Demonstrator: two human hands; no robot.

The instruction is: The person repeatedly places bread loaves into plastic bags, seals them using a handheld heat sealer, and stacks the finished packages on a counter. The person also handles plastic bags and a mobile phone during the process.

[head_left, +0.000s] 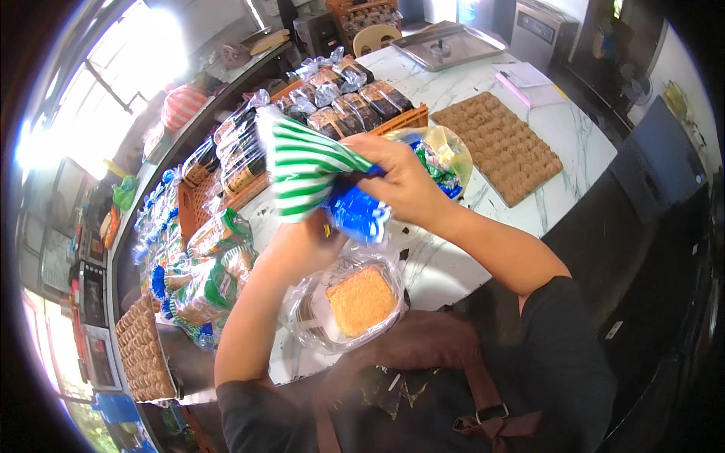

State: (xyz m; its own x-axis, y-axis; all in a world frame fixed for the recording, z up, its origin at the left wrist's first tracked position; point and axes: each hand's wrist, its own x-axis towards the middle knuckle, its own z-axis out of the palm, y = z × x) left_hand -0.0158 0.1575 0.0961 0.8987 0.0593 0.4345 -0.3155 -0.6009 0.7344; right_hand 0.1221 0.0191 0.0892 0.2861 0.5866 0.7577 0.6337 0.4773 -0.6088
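Observation:
Up in front of me is a green-and-white striped plastic bread bag (306, 170) with a shiny blue end, its upper left edge blurred by motion. My right hand (396, 177) is closed round the gathered part where the stripes meet the blue. Against the bag's lower edge, my left hand (306, 245) grips it too, with most of its fingers hidden behind the plastic. Below both hands a golden-brown block of bread (361, 300) sits in a clear plastic bag (306, 332) spread around it. What the striped bag contains, if anything, cannot be seen.
Orange crates (414, 121) hold dark-wrapped loaves (359, 109). Bagged loaves (204, 283) with blue ends crowd the left. A yellowish bag (453, 155) of blue-and-green wrappers lies beyond my right hand. Brown rolls (498, 147) cover a tray; more rolls (143, 351) stand lower left. A metal tray (483, 47) is farther back.

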